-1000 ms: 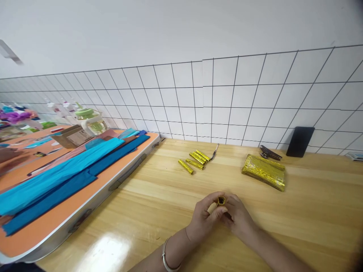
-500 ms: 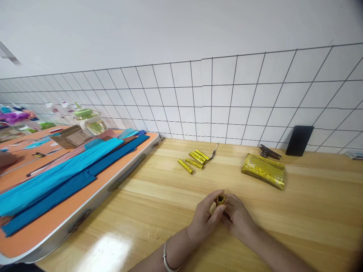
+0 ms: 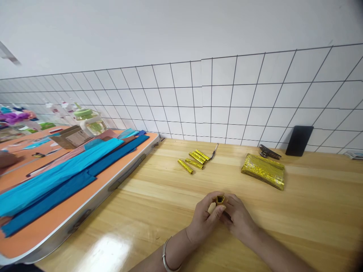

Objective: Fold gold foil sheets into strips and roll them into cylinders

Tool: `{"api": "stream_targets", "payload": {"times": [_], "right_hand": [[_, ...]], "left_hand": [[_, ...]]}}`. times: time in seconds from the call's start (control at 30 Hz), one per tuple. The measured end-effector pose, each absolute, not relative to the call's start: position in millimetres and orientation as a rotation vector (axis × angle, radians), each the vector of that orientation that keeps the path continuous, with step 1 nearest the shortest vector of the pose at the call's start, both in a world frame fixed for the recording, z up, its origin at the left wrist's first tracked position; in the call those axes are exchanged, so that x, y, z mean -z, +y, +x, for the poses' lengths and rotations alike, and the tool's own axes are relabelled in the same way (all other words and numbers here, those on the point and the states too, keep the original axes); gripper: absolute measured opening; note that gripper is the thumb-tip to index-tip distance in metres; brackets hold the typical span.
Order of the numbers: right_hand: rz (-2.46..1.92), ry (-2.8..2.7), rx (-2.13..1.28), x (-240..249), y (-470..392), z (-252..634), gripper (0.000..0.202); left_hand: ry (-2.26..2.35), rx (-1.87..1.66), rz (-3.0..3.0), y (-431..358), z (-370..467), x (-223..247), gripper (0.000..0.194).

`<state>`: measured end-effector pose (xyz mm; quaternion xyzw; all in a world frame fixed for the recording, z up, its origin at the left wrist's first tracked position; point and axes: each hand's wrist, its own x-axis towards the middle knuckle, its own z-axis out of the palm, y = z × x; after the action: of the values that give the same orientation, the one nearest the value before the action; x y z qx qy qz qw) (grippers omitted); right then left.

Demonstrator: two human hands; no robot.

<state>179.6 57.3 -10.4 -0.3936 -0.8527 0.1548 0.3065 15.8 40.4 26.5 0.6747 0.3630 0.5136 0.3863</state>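
Observation:
Between my two hands a small gold foil tube stands on end (image 3: pixel 220 200), its open top facing up. My left hand (image 3: pixel 204 214), with a bracelet on the wrist, has thumb and index finger closed around its near and left sides. My right hand (image 3: pixel 239 216) wraps its right side, its lower fingers partly hidden. Beyond my hands, several gold rolls (image 3: pixel 197 158) lie on the wooden table (image 3: pixel 159 189). Farther right is a flat stack of gold foil sheets (image 3: pixel 263 170).
A black hair clip (image 3: pixel 269 152) lies behind the stack, and a black phone-like slab (image 3: pixel 299 141) leans on the tiled wall. A thin pen-like tool (image 3: pixel 214 151) is beside the rolls. Left, an orange table (image 3: pixel 65 211) bears blue strips (image 3: pixel 68 166), a cardboard box (image 3: pixel 72 136) and a green-lidded jug (image 3: pixel 89 121).
My left index finger has shifted slightly on the tube, and the tube's opening has turned a little. The things on the tables have not moved.

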Motion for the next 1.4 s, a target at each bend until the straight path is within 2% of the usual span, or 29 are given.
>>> {"api": "stream_targets", "payload": {"times": [0.33, 0.53, 1.07, 1.23, 1.4], "right_hand": [[-1.141, -2.316, -0.384, -1.8, 53.4, 176.6, 0.018], [-1.131, -2.329, -0.379, -2.7, 53.4, 175.2, 0.026], [-1.122, -2.332, -0.402, -2.3, 51.1, 175.4, 0.026], [-1.139, -2.334, -0.402, -3.7, 52.1, 174.7, 0.027], [-1.153, -2.345, -0.359, -2.1, 53.5, 175.4, 0.024]], "left_hand": [[0.83, -1.252, 1.271, 43.5, 24.6, -18.5, 0.031], [0.875, -1.186, 1.269, 41.7, 29.1, -14.2, 0.036], [0.922, -1.135, 1.315, 41.0, 30.2, -10.8, 0.032], [0.917, -1.166, 1.308, 40.3, 30.6, -12.6, 0.031], [1.011, -1.353, 1.209, 51.8, 23.6, -15.5, 0.03]]}}
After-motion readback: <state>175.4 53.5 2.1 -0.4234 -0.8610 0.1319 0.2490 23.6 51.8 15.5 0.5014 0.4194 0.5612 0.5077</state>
